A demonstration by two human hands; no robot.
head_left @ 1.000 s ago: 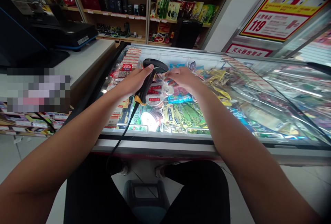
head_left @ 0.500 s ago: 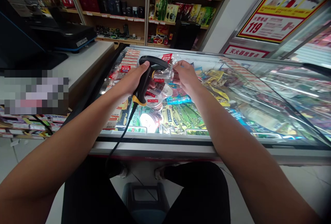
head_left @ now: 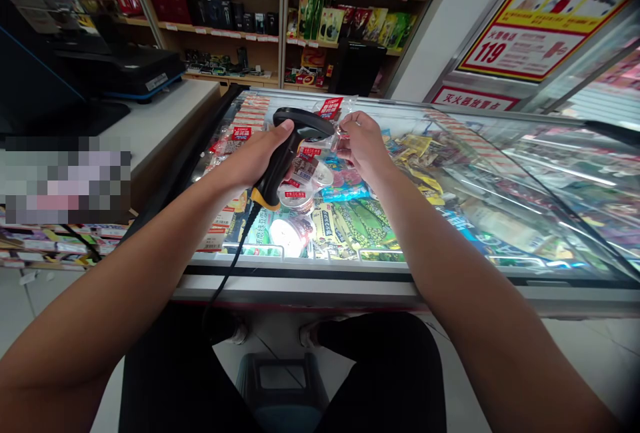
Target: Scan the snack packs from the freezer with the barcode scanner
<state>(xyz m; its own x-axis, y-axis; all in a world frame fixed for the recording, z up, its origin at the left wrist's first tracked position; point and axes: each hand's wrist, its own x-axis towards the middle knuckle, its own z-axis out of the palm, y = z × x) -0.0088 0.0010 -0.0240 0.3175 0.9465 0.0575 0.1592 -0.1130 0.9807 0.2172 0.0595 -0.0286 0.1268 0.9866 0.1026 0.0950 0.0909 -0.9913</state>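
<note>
Head view looks down over both forearms to a glass-topped chest freezer (head_left: 450,153) full of packaged ice creams. The left hand (head_left: 260,153) is closed around the grip of a black barcode scanner (head_left: 293,143) with a yellow band at the base of the handle; its cable (head_left: 227,273) trails down toward the person's lap. The scanner's handle runs up and away from the person, and its head turns to the right at the top.

The right hand (head_left: 363,143) has its fingers pinched on a clear plastic packet (head_left: 333,123) with a red label at its upper edge. This packet is held just above the freezer glass, directly to the right of the scanner's head, so close that the two look nearly touching; whether they actually meet I cannot tell, since the clear film blends into the goods behind it. The packet's long side appears to run roughly left to right, from the scanner's nose to the right hand's fingertips.

So the two hands are close together, level with each other, each clamped on its own thing, with the scanner's window facing across to the packet. The right hand is the one on the packet; the left is a little apart from it, behind the scanner.

A white checkout surface (head_left: 160,116) with a black machine lies to the left, and wooden shelves (head_left: 280,20) of boxed goods stand behind.
</note>
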